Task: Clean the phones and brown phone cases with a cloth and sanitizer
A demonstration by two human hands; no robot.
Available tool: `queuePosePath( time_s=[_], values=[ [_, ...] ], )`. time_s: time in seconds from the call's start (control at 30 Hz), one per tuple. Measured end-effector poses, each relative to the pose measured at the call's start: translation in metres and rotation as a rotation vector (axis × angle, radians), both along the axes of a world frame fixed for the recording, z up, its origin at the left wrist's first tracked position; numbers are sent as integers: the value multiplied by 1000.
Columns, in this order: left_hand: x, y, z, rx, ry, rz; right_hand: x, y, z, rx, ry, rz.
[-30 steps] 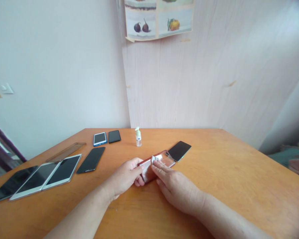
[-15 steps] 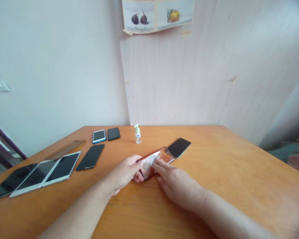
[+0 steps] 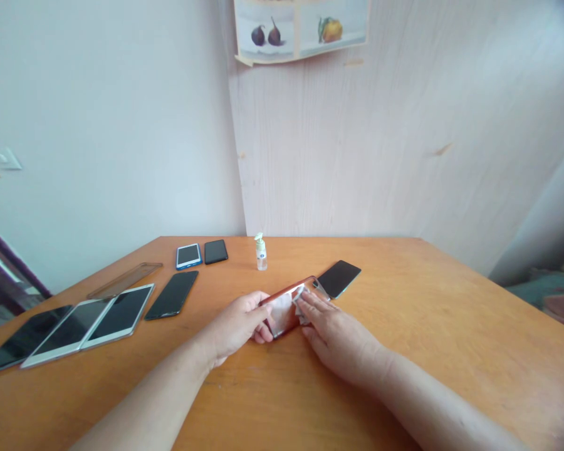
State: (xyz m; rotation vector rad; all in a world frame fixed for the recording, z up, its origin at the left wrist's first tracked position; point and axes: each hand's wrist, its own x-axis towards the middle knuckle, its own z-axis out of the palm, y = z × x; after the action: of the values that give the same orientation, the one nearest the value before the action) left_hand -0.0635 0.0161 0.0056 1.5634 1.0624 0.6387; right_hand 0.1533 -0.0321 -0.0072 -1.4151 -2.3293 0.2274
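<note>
My left hand [image 3: 244,321] grips one end of a clear phone case [image 3: 281,316] with reddish edges, thumb on top and fingers curled beneath. The case is tilted above the table and a camera cutout shows at its far end. My right hand [image 3: 336,332] presses a crumpled white tissue [image 3: 299,302] against the inner face of the case, fingers close together. Just beyond the case lies a dark-screened phone [image 3: 340,278], partly overlapped by it in view. A small clear pump bottle [image 3: 261,254] with a pale green top stands upright behind my hands.
On the left of the wooden table [image 3: 451,326] lie a black phone [image 3: 173,295], white-framed tablets [image 3: 118,316], a dark tablet [image 3: 26,338] and a brownish clear case [image 3: 126,280]. Further back are a blue-edged phone [image 3: 188,255] and a small black phone [image 3: 215,252]. A wall stands behind.
My right hand has slid the tissue a little to the right along the case, toward the cutout end. My left hand keeps its hold. The whole view has shifted slightly.
</note>
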Motion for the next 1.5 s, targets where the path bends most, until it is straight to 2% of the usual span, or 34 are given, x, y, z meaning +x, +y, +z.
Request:
queuePosePath(
  time_s=[0.1, 0.17, 0.27, 0.33, 0.43, 0.5, 0.6, 0.67, 0.8, 0.87, 0.97, 1.07, 1.13, 1.2, 1.3, 1.4, 1.5],
  values=[
    [0, -1, 1, -4, -14, 12, 6, 8, -5, 17, 15, -92],
    [0, -1, 0, -10, -24, -6, 0, 4, -4, 29, 52, -8],
    [-1, 0, 0, -9, -36, -56, -15, -4, 2, 84, 132, 201],
    [-1, 0, 0, -11, -51, -82, -17, -4, 4, 129, 182, 232],
    [-1, -2, 1, -16, -51, -96, -7, 6, 1, 144, 306, 59],
    [-1, -3, 2, -5, -35, -98, 2, 16, -4, 68, 503, -79],
    [0, -6, 4, 12, -32, -129, 10, 27, -12, -93, 852, -154],
    [0, -8, 6, 21, -39, -158, 12, 31, -15, -97, 954, -187],
    [2, -12, 9, 66, -16, -198, 14, 32, -14, 49, 871, -302],
    [3, -14, 10, 84, -4, -216, 11, 26, -8, 132, 768, -287],
    [6, -16, 9, 102, -32, -228, -4, 8, 4, 209, 612, -126],
    [8, -17, 7, 133, -55, -234, -22, -10, 13, 198, 534, 88],
    [8, -18, 7, 144, -52, -240, -26, -14, 15, 202, 511, 125],
    [7, -18, 8, 150, -35, -240, -19, -8, 14, 235, 501, 27],
    [5, -18, 9, 180, 29, -233, 6, 12, 10, 268, 511, -237],
    [3, -16, 9, 192, 72, -229, 34, 33, 2, 185, 529, -455],
    [1, -13, 8, 168, 63, -213, 48, 46, -8, 81, 588, -537]
  ],
)
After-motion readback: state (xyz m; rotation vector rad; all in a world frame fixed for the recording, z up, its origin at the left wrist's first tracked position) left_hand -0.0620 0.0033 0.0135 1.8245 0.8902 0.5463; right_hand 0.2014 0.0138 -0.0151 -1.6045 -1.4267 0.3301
